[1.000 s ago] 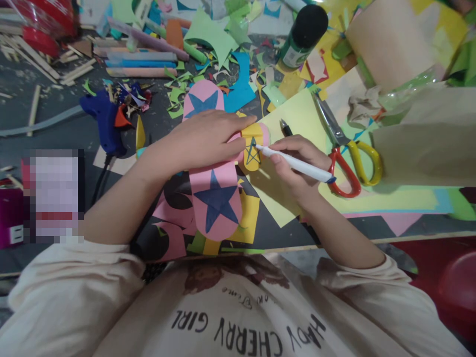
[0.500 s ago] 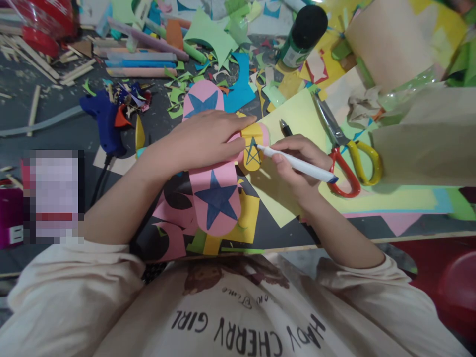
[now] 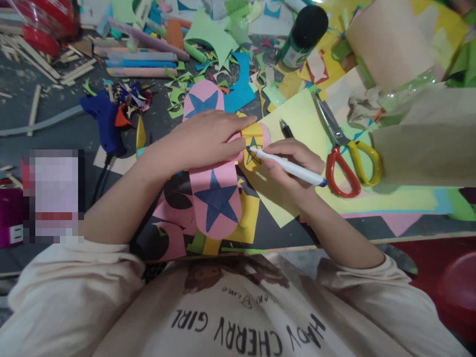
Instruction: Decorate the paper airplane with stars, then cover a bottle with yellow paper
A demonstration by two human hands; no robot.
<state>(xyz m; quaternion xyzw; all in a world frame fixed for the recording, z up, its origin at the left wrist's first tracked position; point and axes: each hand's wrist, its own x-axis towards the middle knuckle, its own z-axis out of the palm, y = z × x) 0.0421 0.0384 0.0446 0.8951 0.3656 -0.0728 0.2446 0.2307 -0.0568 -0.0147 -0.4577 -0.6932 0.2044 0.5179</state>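
My right hand (image 3: 292, 166) is closed round a white marker (image 3: 293, 167) with a blue end. The marker's tip touches the left side of a star outline on a small yellow rounded tab (image 3: 253, 162). Flat across a pink paper piece (image 3: 198, 218) lies my left hand (image 3: 211, 136), fingers stretched out, with its thumb and fingertips at the tab. Filled dark blue stars show on the pink paper above and below this hand; the paper's middle is hidden under it. Yellow paper (image 3: 286, 198) lies beneath my right hand.
Scissors (image 3: 344, 148) with red and yellow handles lie right of my right hand, near a black-tipped pen (image 3: 285, 129). A blue glue gun (image 3: 106, 121) is at left. Several markers (image 3: 141, 64), paper scraps and a black-capped glue bottle (image 3: 303, 37) lie farther back.
The marker tip has moved from the star's top point down and left to its left point. My right hand has shifted slightly left; my left hand stays in place.
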